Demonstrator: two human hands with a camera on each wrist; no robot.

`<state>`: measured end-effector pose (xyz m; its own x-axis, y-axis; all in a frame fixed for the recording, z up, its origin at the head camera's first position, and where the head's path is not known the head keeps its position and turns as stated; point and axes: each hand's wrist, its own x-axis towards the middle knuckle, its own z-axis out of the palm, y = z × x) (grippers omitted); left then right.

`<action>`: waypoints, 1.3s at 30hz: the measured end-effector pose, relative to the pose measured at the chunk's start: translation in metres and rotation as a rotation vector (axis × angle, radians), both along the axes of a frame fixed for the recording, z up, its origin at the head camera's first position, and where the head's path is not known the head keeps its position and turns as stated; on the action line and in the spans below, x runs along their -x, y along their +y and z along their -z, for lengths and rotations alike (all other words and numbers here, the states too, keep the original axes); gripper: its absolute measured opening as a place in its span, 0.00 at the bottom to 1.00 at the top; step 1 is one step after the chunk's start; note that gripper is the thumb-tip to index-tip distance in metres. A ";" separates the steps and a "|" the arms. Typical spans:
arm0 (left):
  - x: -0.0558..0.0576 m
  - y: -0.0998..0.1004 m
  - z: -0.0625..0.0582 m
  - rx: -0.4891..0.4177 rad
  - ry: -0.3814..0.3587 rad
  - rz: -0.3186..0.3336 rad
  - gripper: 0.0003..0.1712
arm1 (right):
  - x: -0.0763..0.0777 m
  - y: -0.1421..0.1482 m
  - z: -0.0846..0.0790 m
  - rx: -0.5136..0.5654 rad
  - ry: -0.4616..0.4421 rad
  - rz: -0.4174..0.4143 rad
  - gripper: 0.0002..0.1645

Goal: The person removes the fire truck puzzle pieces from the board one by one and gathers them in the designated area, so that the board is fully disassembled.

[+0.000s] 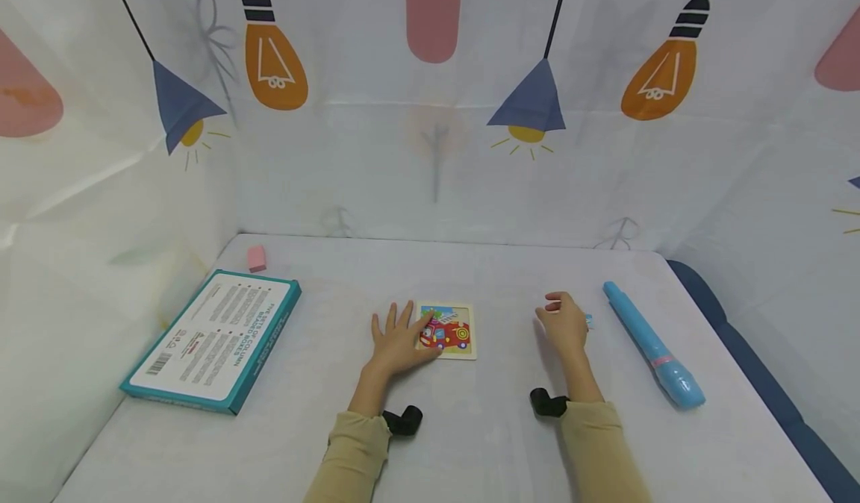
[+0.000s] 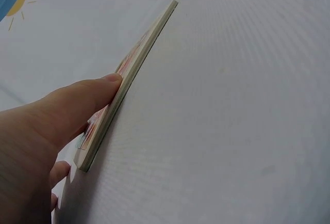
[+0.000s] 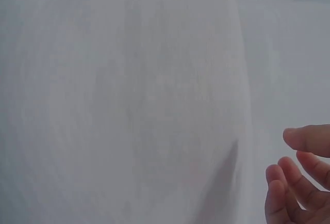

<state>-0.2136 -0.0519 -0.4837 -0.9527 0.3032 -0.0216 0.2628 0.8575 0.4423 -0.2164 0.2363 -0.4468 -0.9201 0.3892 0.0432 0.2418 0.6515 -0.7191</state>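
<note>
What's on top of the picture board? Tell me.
The left hand lies partly over the picture board, thumb and index finger across its left side. A printed red vehicle shows beside them; what's beneath is hidden.

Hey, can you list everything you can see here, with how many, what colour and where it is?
Picture board: 1, multicoloured with a red truck, mid-table under the left hand's fingers
Box: 1, teal and white, left side of table
Small block: 1, pink, behind the box
Long tapered object: 1, light blue, right side of table
Small item: 1, blue, mostly hidden by the right hand
Table: 1, white, beneath these
Padded edge: 1, dark blue, right of table
Backdrop: white, printed lamps and bulbs, around the table
Wrist devices: 2, black, one per wrist
Sleeves: 2, tan, on the forearms
Hands: 2, bare; left on the board, right holding nothing
</note>
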 end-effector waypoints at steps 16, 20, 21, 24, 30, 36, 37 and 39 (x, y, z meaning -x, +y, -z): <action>0.000 0.001 0.000 -0.005 0.003 0.003 0.43 | 0.009 -0.037 0.004 0.044 0.058 -0.057 0.19; 0.000 0.000 0.000 -0.009 0.003 0.003 0.43 | 0.008 -0.050 0.005 0.065 0.077 -0.054 0.18; 0.000 0.000 0.000 -0.010 0.003 0.003 0.43 | 0.008 -0.053 0.005 0.073 0.077 -0.056 0.17; 0.000 0.000 0.000 -0.007 0.004 0.002 0.43 | 0.009 -0.064 0.006 0.101 0.061 -0.059 0.17; -0.001 0.000 -0.002 -0.005 0.006 0.000 0.44 | 0.011 -0.082 0.010 0.118 0.012 -0.096 0.18; -0.001 0.000 -0.001 0.013 0.017 -0.007 0.45 | 0.010 -0.099 0.007 0.103 -0.008 -0.152 0.17; -0.001 0.000 -0.001 0.014 0.018 -0.007 0.46 | 0.010 -0.101 0.007 0.100 -0.017 -0.165 0.16; -0.001 0.000 -0.001 0.014 0.020 -0.005 0.46 | 0.009 -0.105 0.006 0.082 -0.040 -0.199 0.16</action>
<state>-0.2130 -0.0516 -0.4830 -0.9546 0.2979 -0.0064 0.2671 0.8651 0.4246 -0.2256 0.1310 -0.4527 -0.9796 0.2002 -0.0195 0.1437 0.6288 -0.7642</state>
